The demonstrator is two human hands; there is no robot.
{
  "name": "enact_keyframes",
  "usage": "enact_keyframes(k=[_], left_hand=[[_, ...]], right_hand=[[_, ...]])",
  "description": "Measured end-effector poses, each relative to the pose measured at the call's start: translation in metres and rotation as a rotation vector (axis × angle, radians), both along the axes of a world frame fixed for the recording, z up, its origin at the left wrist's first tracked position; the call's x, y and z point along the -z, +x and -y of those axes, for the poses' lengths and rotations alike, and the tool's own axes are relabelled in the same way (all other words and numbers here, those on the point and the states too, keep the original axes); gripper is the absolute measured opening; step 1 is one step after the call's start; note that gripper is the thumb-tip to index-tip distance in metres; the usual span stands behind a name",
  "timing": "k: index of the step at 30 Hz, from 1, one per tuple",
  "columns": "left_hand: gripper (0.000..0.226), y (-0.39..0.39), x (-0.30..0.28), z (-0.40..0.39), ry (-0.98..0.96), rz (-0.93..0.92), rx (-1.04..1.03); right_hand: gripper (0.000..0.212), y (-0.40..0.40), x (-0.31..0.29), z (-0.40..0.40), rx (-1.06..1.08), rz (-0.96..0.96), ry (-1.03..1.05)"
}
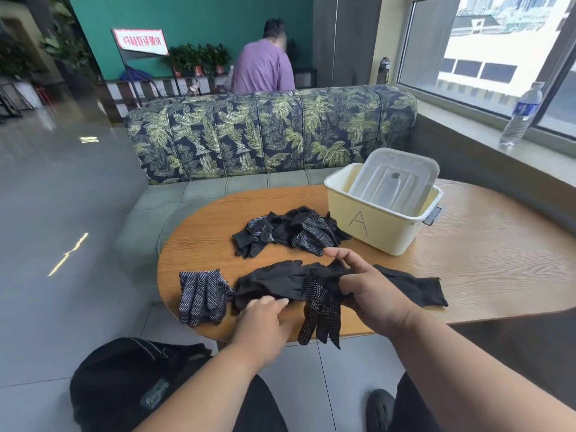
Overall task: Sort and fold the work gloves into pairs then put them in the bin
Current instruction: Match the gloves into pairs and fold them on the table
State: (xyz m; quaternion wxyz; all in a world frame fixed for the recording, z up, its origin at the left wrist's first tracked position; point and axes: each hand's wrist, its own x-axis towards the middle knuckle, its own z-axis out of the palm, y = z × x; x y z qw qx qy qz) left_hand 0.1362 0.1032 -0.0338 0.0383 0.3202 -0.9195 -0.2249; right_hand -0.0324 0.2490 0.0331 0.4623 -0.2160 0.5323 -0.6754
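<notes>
A water bottle (521,115) stands on the windowsill (467,126); a leaf-print sofa (268,135) possibly touches the table (498,254).

We sit at the near edge of the table (467,260), with the sofa (271,135) behind it. On the far right of the table stands the bin (374,232), its lid (396,179) propped inside. Just left of the bin lies a heap of gloves (290,233). Nearer us, a folded pair (201,296) lies at the left edge. Between our left hand (263,319) and right hand (371,291) lie more gloves (280,280), one dotted glove (321,310) hanging over the near edge. A bottle (522,115) stands on the sill to the right; a bag (124,381) lies on the floor, lower left.
</notes>
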Motion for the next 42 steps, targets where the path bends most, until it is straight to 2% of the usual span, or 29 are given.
enact_keyframes(k=[3, 6, 7, 9, 11, 12, 14, 17, 19, 22, 24, 26, 29, 32, 35, 39, 42], left_hand=[[0.055, -0.005, 0.001, 0.007, 0.014, 0.03, 0.055], [0.041, -0.005, -0.002, 0.005, 0.157, -0.193, -0.085], [0.034, -0.005, -0.005, 0.003, 0.284, -0.3, -0.141], [0.027, -0.006, -0.019, -0.004, 0.69, -0.509, -0.208], [0.033, -0.006, -0.031, -0.008, 1.064, -0.594, -0.198], [0.037, -0.004, -0.035, -0.009, 1.194, -0.622, -0.166], [0.045, -0.002, -0.034, -0.009, 1.313, -0.66, -0.094], [0.051, 0.002, -0.027, -0.008, 1.365, -0.676, -0.057], [0.052, 0.005, -0.022, -0.007, 1.397, -0.695, -0.103], [0.043, 0.007, -0.018, -0.002, 1.401, -0.758, -0.19], [0.043, 0.008, -0.018, 0.002, 1.366, -0.769, -0.254], [0.05, 0.008, -0.017, 0.004, 1.354, -0.775, -0.297], [0.035, 0.008, -0.016, 0.005, 1.326, -0.772, -0.324], [0.034, 0.009, -0.016, 0.004, 1.299, -0.745, -0.332], [0.044, 0.012, -0.02, 0.003, 1.271, -0.716, -0.299], [0.039, 0.015, -0.022, 0.001, 1.245, -0.666, -0.349], [0.036, 0.017, -0.022, 0.003, 1.232, -0.644, -0.393]], right_hand=[[0.076, 0.004, -0.004, 0.002, 0.01, 0.133, -0.058], [0.076, 0.004, -0.007, 0.002, 0.005, 0.253, -0.107], [0.075, 0.004, -0.008, 0.001, -0.013, 0.283, -0.117], [0.075, 0.007, -0.01, -0.001, -0.044, 0.321, -0.121], [0.078, 0.012, -0.009, 0.001, -0.091, 0.341, -0.126], [0.08, 0.015, -0.007, 0.003, -0.097, 0.345, -0.116], [0.08, 0.016, 0.0, 0.008, -0.073, 0.322, -0.06], [0.07, 0.012, 0.011, 0.01, -0.029, 0.217, 0.013], [0.051, 0.003, 0.012, 0.004, 0.021, 0.064, 0.109], [0.025, -0.024, 0.018, -0.013, 0.255, -0.215, 0.358], [0.024, -0.048, 0.026, -0.03, 0.487, -0.49, 0.579], [0.043, -0.07, 0.036, -0.052, 0.618, -0.784, 0.855], [0.064, -0.094, 0.05, -0.078, 0.621, -0.773, 1.097], [0.061, -0.101, 0.066, -0.09, 0.546, -0.732, 1.153], [0.044, -0.091, 0.058, -0.092, 0.593, -0.694, 1.081], [0.058, -0.089, 0.052, -0.09, 0.71, -0.626, 0.926], [0.059, -0.086, 0.045, -0.086, 0.756, -0.646, 0.803]])
